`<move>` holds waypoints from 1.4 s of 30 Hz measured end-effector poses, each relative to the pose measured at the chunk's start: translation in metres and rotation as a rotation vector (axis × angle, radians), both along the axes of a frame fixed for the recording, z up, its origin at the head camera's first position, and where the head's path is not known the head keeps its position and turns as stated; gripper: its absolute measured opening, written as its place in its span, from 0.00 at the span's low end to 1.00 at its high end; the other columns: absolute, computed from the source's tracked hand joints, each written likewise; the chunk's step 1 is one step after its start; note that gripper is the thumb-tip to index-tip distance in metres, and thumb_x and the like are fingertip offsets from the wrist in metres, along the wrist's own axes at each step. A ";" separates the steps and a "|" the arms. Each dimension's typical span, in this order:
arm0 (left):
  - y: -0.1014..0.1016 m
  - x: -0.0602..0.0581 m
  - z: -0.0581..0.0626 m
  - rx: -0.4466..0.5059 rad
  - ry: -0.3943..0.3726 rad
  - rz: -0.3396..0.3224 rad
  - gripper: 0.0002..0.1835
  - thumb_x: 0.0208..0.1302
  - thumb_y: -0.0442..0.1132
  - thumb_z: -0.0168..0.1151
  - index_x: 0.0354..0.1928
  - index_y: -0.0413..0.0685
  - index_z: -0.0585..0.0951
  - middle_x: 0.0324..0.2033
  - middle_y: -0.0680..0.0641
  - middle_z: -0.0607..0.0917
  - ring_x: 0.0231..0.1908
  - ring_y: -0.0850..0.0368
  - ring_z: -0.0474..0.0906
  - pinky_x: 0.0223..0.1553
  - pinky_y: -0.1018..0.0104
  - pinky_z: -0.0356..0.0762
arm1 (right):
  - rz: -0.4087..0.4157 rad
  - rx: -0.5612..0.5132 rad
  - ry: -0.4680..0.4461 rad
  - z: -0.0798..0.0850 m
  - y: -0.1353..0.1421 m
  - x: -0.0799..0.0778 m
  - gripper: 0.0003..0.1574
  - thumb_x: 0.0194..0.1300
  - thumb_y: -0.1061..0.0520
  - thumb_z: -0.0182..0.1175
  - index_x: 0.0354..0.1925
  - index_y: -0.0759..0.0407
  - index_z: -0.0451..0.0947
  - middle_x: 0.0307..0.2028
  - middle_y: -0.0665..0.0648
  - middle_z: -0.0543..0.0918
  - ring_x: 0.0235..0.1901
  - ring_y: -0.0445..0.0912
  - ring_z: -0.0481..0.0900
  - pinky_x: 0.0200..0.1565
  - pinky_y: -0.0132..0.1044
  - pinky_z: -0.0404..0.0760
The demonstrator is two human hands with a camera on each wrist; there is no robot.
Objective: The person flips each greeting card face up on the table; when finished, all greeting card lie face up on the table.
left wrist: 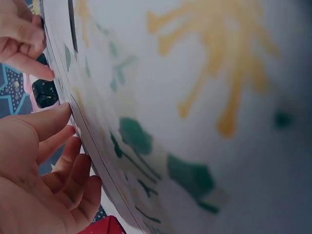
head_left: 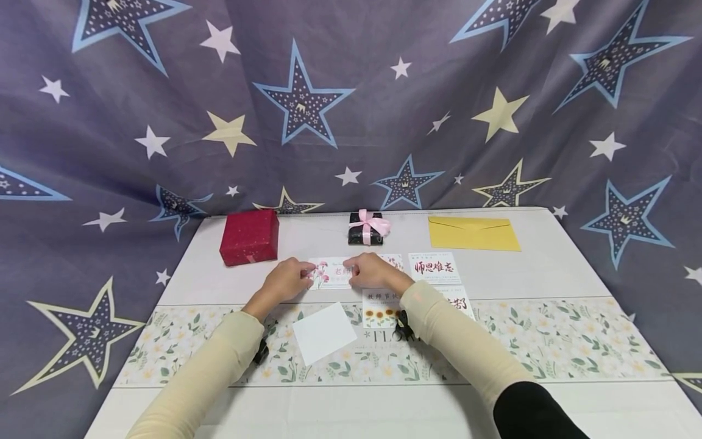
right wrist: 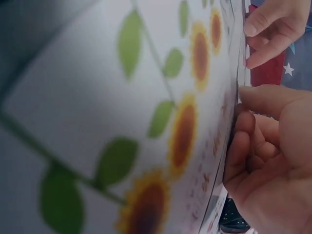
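Note:
A white card with pink flowers and red writing (head_left: 332,274) lies at the middle of the table, between both hands. My left hand (head_left: 285,280) holds its left edge with thumb and forefinger. My right hand (head_left: 373,271) pinches its right edge and hides part of a neighbouring flowered card (head_left: 393,261). In the left wrist view my left fingers (left wrist: 73,170) bend at the tabletop; in the right wrist view my right thumb (right wrist: 263,99) reaches to the card's side. A sunflower card (head_left: 378,314) lies below my right hand, and a blank white card (head_left: 325,333) lies askew nearer me.
A red box (head_left: 249,238) stands at the back left. Behind the cards is a small black box with a pink bow (head_left: 365,228). A yellow envelope (head_left: 474,233) lies at the back right. Cards with red writing (head_left: 435,268) lie right of my right hand, one partly under the sleeve.

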State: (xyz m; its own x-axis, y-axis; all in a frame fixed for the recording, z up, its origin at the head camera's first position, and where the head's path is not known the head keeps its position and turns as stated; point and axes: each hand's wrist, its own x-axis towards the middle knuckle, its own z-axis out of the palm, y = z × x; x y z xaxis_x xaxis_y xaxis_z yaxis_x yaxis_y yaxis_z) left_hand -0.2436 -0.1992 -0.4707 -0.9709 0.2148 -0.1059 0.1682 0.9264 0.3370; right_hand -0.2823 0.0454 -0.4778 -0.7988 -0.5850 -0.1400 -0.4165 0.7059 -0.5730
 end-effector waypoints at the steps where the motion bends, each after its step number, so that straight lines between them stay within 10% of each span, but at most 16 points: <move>1: 0.000 0.000 0.001 -0.001 0.001 0.000 0.24 0.65 0.39 0.69 0.63 0.51 0.82 0.37 0.46 0.83 0.37 0.54 0.75 0.44 0.54 0.79 | 0.005 0.005 0.003 0.001 0.000 0.001 0.35 0.63 0.59 0.66 0.68 0.55 0.75 0.25 0.46 0.83 0.27 0.38 0.76 0.49 0.35 0.80; 18: -0.007 0.012 0.019 -0.015 -0.066 0.008 0.25 0.69 0.42 0.65 0.66 0.45 0.78 0.47 0.42 0.85 0.49 0.49 0.82 0.57 0.47 0.79 | 0.116 0.015 0.014 0.017 -0.003 0.012 0.34 0.65 0.58 0.66 0.68 0.59 0.74 0.32 0.48 0.88 0.27 0.37 0.78 0.42 0.33 0.81; 25: -0.012 0.039 0.029 0.000 -0.075 -0.083 0.24 0.70 0.42 0.63 0.64 0.39 0.79 0.51 0.38 0.85 0.54 0.43 0.82 0.58 0.45 0.79 | 0.175 -0.001 -0.018 0.021 -0.001 0.032 0.33 0.68 0.57 0.65 0.69 0.59 0.73 0.32 0.45 0.87 0.27 0.36 0.79 0.46 0.35 0.81; 42: -0.009 0.102 0.028 0.032 -0.119 -0.050 0.33 0.61 0.45 0.74 0.66 0.38 0.77 0.53 0.39 0.81 0.55 0.45 0.79 0.60 0.45 0.77 | 0.234 0.037 -0.015 0.019 -0.003 0.068 0.34 0.63 0.51 0.72 0.65 0.58 0.77 0.25 0.42 0.83 0.25 0.34 0.76 0.36 0.28 0.77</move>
